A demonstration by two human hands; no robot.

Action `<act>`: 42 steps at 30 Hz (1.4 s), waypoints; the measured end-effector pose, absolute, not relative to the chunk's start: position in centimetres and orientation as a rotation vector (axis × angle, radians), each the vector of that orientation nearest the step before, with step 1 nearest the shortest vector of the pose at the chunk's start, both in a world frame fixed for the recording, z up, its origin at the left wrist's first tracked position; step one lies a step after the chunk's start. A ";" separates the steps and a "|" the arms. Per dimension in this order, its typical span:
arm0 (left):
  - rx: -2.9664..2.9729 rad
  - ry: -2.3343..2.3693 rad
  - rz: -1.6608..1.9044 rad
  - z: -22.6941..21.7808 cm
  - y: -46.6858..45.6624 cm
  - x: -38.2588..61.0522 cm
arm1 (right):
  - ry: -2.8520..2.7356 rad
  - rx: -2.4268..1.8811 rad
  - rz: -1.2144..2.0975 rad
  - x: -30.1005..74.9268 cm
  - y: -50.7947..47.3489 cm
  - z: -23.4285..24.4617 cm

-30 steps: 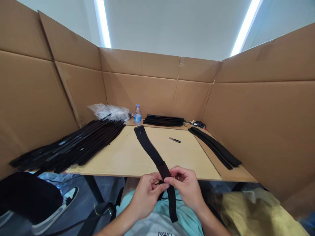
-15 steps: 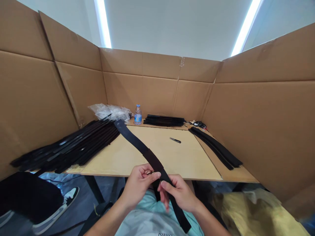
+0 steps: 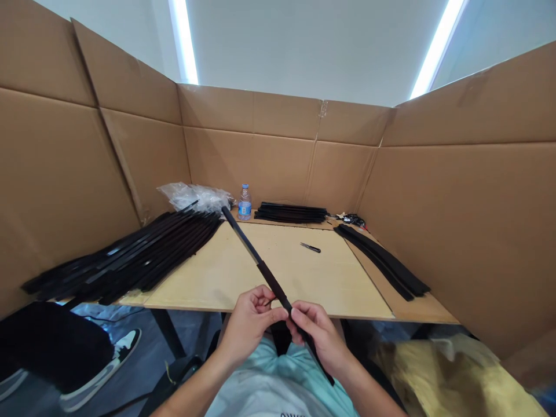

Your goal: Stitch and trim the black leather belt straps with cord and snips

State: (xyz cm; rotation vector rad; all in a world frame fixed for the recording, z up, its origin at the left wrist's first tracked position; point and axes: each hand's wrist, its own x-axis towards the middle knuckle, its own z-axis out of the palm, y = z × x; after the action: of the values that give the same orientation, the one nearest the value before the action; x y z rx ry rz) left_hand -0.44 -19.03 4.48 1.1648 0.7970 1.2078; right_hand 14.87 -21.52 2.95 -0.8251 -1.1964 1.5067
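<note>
head view | black strap [image 3: 260,260] held edge-on, long axis slanting up-left over the surface [image 3: 330,289], far tip near the water bottle [image 3: 244,202] | left hand [image 3: 249,324] and right hand [image 3: 317,339] pinch it between pressed fingers [image 3: 304,315], tail hanging down-right | small knife [image 3: 310,248] lies right of it

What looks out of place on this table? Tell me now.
The black strip pile on the left stands out: its strips lie fanned and uneven, running off the tan board past the table's edge, unlike the tidy bundle at the back. A small knife also lies alone on the board.
</note>
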 end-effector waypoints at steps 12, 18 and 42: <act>1.257 0.635 1.107 4.8 -19.3 -0.2 | -1.359 -0.815 1.665 16.7 -21.2 3.8; 1.236 0.775 1.096 4.4 -19.3 0.0 | -1.388 -0.954 1.625 16.8 -21.2 3.7; 1.154 0.761 1.119 4.0 -19.4 2.3 | -1.558 -0.958 1.659 23.5 -19.8 4.8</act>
State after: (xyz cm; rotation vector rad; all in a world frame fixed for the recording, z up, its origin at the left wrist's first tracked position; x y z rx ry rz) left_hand 2.34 -19.44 4.05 1.1543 0.7612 1.1194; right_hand 23.53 -19.80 4.75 -0.9577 -1.5576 1.6592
